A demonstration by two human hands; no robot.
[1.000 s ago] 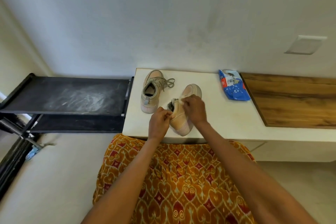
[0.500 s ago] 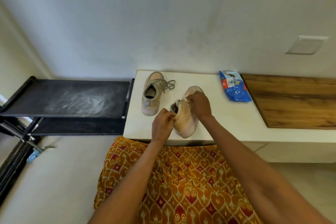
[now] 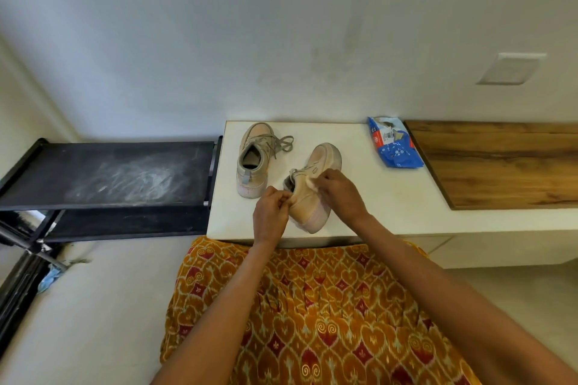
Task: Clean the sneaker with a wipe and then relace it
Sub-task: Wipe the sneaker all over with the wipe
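A beige sneaker (image 3: 316,178) lies tilted on the white counter (image 3: 359,197), toe pointing away from me. My left hand (image 3: 270,212) pinches its heel collar. My right hand (image 3: 339,194) holds a small white wipe (image 3: 311,182) pressed against the sneaker's upper near the eyelets. A second beige sneaker (image 3: 255,159) stands to the left with its grey laces loose.
A blue wipes pack (image 3: 394,142) lies at the back right of the counter beside a wooden panel (image 3: 500,162). A black shelf rack (image 3: 119,175) stands to the left. My patterned orange skirt (image 3: 312,316) fills the foreground.
The sneaker has been turned and tilted a little. My right hand slid with the wipe from the toe side back toward the middle of the upper. The left hand stayed at the heel.
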